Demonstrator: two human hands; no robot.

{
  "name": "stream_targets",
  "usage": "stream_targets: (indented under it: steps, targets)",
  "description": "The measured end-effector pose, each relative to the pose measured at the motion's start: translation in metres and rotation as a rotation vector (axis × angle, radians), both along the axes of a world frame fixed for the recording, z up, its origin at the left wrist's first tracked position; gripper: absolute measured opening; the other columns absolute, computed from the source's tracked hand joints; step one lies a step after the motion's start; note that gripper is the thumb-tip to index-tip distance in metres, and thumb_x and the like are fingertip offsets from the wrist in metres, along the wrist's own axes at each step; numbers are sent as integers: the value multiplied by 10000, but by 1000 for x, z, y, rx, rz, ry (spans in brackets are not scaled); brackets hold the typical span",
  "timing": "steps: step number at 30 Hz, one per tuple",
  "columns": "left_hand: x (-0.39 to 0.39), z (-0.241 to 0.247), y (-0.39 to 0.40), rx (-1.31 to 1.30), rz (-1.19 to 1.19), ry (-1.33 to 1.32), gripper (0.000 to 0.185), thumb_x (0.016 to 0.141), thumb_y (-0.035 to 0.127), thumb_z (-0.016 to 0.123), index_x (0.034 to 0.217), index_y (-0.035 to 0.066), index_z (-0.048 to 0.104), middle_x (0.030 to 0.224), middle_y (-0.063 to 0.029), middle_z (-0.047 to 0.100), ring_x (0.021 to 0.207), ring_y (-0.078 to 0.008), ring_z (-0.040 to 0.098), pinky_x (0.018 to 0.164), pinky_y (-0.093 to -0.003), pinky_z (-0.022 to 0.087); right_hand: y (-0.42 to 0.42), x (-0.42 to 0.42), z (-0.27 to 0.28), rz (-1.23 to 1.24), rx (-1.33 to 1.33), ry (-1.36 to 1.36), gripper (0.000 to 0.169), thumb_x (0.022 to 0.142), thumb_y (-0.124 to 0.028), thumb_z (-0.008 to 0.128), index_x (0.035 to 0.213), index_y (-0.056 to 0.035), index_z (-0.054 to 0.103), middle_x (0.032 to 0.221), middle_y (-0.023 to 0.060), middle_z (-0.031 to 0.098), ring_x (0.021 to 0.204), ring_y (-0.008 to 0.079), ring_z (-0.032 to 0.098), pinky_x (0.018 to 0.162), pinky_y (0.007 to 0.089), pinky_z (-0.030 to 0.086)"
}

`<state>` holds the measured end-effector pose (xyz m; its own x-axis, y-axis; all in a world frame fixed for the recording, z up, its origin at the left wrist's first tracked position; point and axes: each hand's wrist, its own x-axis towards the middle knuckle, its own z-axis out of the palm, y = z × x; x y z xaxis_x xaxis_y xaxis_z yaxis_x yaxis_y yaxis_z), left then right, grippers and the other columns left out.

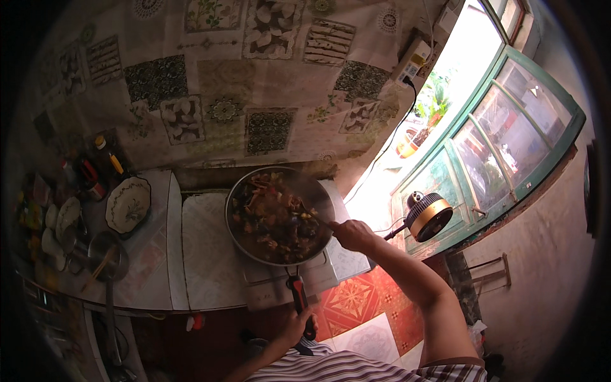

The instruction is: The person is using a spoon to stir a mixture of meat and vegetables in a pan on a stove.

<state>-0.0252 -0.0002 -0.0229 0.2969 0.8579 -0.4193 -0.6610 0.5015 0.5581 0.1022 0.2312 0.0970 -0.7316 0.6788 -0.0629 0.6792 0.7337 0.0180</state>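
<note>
A wide frying pan [279, 261] full of chunky food in brown sauce stands on a stove [315, 281] near the counter's right end, with faint steam above it. Below the pan, my left hand [297, 325] grips its black and red handle [298, 293]. My right hand [354, 235] is at the pan's right rim, closed around the handle of a cooking utensil [315, 216]. The utensil's far end is down in the food, so its shape is hidden.
On the left counter are an empty scalloped dish [128, 205], a small metal pot [108, 258] with chopsticks across it, bowls [68, 216] and sauce bottles [114, 162]. A black and gold fan [429, 217] stands right, before a green-framed window [513, 124]. A power strip [411, 62] hangs above.
</note>
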Motion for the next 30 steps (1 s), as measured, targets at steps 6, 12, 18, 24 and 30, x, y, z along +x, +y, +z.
stream_targets:
  steps: [6, 12, 18, 24, 30]
  targets:
    - [1, 4, 2, -81, 6, -26, 226, 814, 231, 492, 868, 32, 399, 603, -70, 466, 489, -165, 490, 445, -323, 437, -52, -9, 20, -62, 66, -110, 293, 780, -106, 372, 1048, -6, 435, 593, 147, 556, 548, 289, 567, 466, 374, 442]
    - [1, -2, 3, -54, -1, 3, 199, 819, 212, 479, 853, 31, 402, 605, -67, 471, 499, -163, 490, 449, -317, 433, -55, -2, 41, -31, 155, -158, 353, 770, -100, 397, 1116, -40, 427, 602, 129, 550, 530, 269, 562, 454, 356, 443]
    - [0, 12, 1, -36, 1, 44, 183, 824, 193, 464, 848, 21, 407, 606, -70, 472, 504, -169, 484, 469, -311, 428, 32, -11, 53, -140, 153, -147, 210, 774, -158, 449, 956, -91, 528, 666, 129, 573, 618, 266, 581, 489, 370, 451]
    - [-3, 8, -1, -25, -34, 19, 243, 814, 223, 489, 856, 0, 403, 611, -91, 476, 527, -173, 493, 487, -301, 428, 99, -49, 43, -207, -243, -167, 202, 779, -201, 431, 792, -48, 562, 645, 102, 561, 558, 247, 574, 492, 353, 458]
    - [-1, 15, -3, 10, 38, 20, 208, 850, 205, 403, 749, 24, 420, 581, -58, 487, 469, -143, 490, 425, -267, 410, 98, -42, 25, -180, -692, -67, 336, 799, -326, 389, 870, -47, 561, 543, 82, 507, 419, 175, 483, 387, 311, 411]
